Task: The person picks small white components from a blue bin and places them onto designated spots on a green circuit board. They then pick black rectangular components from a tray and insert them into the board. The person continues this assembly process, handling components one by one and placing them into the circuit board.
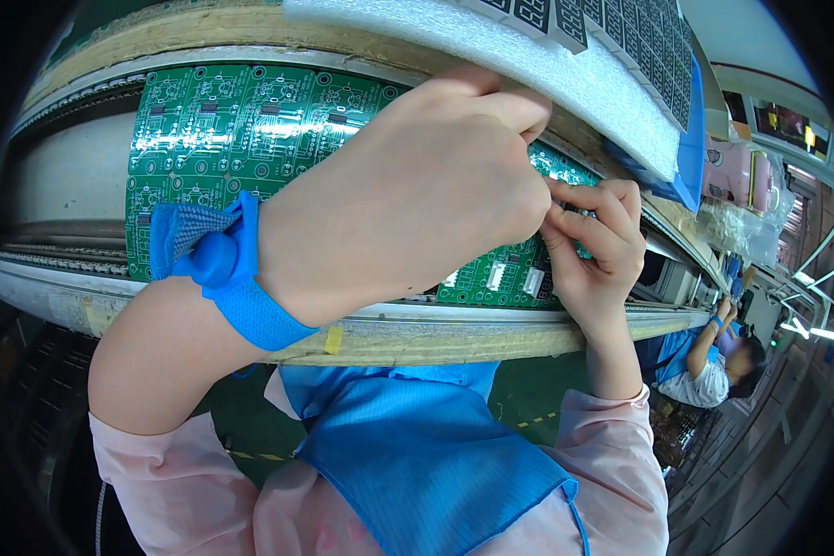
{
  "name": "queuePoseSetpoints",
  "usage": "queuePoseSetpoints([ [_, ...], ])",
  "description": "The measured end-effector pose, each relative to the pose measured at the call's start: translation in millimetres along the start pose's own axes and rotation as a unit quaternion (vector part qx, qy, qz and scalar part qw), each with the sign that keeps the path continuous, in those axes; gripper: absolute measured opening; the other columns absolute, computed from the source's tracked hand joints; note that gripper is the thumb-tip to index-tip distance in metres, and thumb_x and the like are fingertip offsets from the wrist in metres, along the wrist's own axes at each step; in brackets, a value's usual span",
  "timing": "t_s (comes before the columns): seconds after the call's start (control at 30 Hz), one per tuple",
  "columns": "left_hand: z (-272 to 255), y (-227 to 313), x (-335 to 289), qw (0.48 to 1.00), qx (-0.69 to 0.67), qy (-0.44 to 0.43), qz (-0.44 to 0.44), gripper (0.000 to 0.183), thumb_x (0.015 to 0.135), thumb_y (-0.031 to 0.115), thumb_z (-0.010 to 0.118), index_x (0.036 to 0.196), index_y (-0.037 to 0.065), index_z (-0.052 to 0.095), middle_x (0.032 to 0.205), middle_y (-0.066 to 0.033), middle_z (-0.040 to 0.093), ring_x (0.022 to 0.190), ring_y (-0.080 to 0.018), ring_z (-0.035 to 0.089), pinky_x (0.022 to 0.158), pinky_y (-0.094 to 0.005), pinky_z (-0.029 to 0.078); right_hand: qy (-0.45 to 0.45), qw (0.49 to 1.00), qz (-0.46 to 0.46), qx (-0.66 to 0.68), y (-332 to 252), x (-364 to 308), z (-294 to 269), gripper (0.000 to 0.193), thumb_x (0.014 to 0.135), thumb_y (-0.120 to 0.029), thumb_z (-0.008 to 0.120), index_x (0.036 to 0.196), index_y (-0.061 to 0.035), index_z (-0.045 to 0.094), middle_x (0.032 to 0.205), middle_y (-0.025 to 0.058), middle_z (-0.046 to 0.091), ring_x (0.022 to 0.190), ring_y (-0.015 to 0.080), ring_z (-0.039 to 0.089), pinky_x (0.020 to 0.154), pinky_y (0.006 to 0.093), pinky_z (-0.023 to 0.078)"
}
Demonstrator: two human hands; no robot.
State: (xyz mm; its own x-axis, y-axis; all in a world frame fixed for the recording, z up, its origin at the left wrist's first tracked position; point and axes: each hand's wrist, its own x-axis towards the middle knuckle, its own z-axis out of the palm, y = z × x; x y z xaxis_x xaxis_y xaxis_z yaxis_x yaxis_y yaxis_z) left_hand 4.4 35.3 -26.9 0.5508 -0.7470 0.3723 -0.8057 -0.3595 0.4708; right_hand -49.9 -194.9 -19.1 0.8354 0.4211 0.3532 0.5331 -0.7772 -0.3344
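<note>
Green circuit boards (208, 139) lie in a row on a conveyor track below my hands. My left hand (463, 167), with a blue wrist strap (250, 296) behind it, reaches across them, its fingers curled and mostly hidden. Close against it, my right hand (602, 241) has thumb and fingertips pinched together over the boards. Whatever either hand holds is too small or covered to make out. White connectors (496, 276) stand on the board section near the right hand. Just beyond my hands, black digit display modules (635, 46) sit in rows on a white foam slab (491, 57).
A blue bin (690, 157) stands beside the foam. The wooden-edged front rail (408, 347) runs between my body and the boards. A pink item (737, 174) and clear plastic bags (741, 227) lie farther right. Another person (713, 366) works down the line.
</note>
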Motion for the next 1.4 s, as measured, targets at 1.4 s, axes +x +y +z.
queuePoseSetpoints([
  [1.4,2,-1,0,1.000,-0.013,0.009,-0.009,0.023,0.060,0.025,0.081,0.069,0.007,0.071,0.075,-0.0064,0.065,0.102,-0.0261,0.059,0.095,-0.0404,0.047,-0.004,1.000,-0.015,-0.009,-6,5,5,0.019,0.070,0.010,0.077,0.084,-0.0008,0.069,0.097,0.0101,0.070,0.076,0.0268,0.053,0.066,0.0344,0.044],
])
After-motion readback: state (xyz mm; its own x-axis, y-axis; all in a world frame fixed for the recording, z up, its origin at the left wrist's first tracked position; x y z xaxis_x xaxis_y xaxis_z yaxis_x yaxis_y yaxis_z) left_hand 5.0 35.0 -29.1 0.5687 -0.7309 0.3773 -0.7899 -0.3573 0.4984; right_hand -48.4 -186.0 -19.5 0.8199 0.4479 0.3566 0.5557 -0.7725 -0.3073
